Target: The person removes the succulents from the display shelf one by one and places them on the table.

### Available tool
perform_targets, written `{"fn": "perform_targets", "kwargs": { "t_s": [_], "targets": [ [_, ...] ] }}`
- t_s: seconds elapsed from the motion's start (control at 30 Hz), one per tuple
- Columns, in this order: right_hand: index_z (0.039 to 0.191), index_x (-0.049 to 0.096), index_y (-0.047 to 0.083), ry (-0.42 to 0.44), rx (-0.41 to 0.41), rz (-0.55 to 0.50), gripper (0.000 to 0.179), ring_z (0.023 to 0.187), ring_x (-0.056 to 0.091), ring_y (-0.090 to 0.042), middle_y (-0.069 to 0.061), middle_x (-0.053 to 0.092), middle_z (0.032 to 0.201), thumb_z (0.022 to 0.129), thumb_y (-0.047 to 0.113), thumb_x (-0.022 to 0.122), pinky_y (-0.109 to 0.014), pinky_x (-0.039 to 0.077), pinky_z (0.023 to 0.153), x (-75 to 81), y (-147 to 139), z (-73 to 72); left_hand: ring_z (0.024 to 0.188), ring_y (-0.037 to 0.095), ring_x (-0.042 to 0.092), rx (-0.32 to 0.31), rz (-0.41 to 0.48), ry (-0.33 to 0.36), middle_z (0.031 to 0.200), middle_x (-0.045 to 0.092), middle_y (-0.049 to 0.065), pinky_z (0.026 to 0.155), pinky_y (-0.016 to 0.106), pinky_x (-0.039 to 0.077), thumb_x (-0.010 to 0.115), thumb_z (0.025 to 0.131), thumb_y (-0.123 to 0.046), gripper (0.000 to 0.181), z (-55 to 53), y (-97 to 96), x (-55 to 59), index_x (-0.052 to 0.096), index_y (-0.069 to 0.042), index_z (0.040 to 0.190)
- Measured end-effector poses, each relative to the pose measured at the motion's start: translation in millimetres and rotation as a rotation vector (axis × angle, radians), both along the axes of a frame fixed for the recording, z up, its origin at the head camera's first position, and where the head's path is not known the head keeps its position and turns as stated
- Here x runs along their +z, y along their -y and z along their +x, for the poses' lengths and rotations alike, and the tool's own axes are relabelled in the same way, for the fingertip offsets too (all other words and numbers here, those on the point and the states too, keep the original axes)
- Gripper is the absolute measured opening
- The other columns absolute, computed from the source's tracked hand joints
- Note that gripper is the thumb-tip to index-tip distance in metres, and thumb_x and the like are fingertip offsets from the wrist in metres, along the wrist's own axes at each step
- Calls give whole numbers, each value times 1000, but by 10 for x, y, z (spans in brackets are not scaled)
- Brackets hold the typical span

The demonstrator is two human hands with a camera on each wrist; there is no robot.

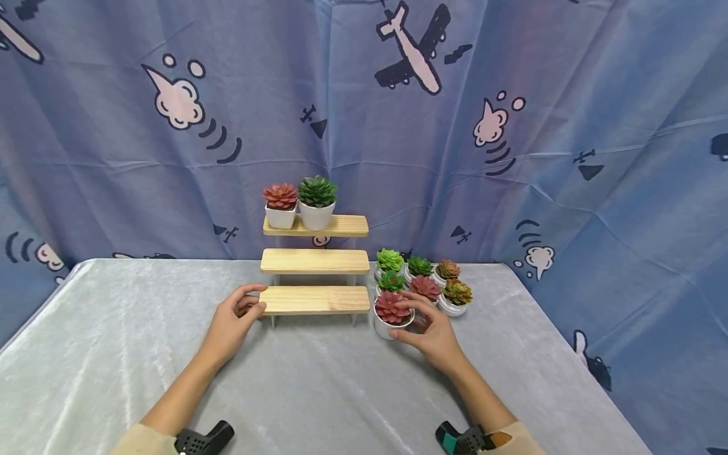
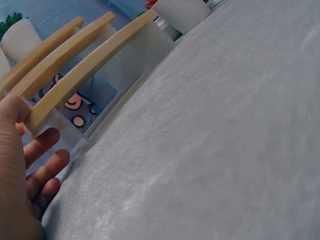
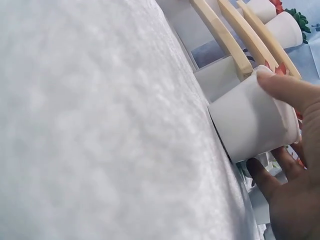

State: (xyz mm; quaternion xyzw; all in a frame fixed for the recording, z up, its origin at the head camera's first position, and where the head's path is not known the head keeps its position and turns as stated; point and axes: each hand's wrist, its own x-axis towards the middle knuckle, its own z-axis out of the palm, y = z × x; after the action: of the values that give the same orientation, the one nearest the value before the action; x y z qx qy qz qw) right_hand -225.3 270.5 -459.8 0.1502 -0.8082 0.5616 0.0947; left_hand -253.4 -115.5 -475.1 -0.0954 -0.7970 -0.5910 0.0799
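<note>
A three-tier wooden shelf stand (image 1: 315, 300) with clear side panels stands at the table's back. At the left end of its lowest board, my left hand (image 1: 230, 322) pinches the wood; in the left wrist view the thumb lies by the board's end (image 2: 42, 112) and other fingers curl below. To the stand's right, my right hand (image 1: 435, 338) holds a red succulent (image 1: 391, 308) in a white pot by its rim. The right wrist view has the thumb on the rim of this pot (image 3: 247, 120), whose base is at the cloth. A red succulent (image 1: 280, 202) and a green succulent (image 1: 316, 199) occupy the top board.
Behind the held pot stand several more potted succulents, among them a light green one (image 1: 389, 260), a red one (image 1: 425, 287) and a yellow-green one (image 1: 457, 294). Grey cloth (image 1: 318, 392) covers the table. A blue patterned curtain (image 1: 256, 95) hangs behind it.
</note>
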Motion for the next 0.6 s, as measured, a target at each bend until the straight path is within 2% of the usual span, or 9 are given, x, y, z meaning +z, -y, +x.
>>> {"fn": "perform_targets", "kwargs": {
  "t_s": [0.13,0.27,0.47,0.6],
  "targets": [
    [124,68,8,1,4,54,51,145,41,-28,-12,50,152,76,6,87,-34,47,107,77,-5,10,81,5,64,5,0,-6,106,74,18,73,21,50,62,100,-16,33,0,-14,-3,61,-8,132],
    [127,68,9,-25,-1,112,53,146,41,-33,-13,50,152,78,8,86,-49,39,114,200,6,13,80,5,63,3,4,-6,104,74,19,72,21,50,62,100,-16,33,-3,-26,-17,62,-8,131],
    [127,66,2,-91,4,152,52,141,48,-33,-19,52,149,79,7,85,-53,43,110,480,75,-43,79,4,63,3,11,-6,103,73,19,72,20,49,62,100,-16,32,-1,-23,-16,62,-8,131],
    [130,65,4,-97,29,147,53,139,51,-32,-17,52,149,81,7,84,-53,44,110,690,149,-138,81,4,63,5,8,-8,104,74,18,73,20,49,62,100,-16,33,0,-14,-7,62,-9,132]
  ]
}}
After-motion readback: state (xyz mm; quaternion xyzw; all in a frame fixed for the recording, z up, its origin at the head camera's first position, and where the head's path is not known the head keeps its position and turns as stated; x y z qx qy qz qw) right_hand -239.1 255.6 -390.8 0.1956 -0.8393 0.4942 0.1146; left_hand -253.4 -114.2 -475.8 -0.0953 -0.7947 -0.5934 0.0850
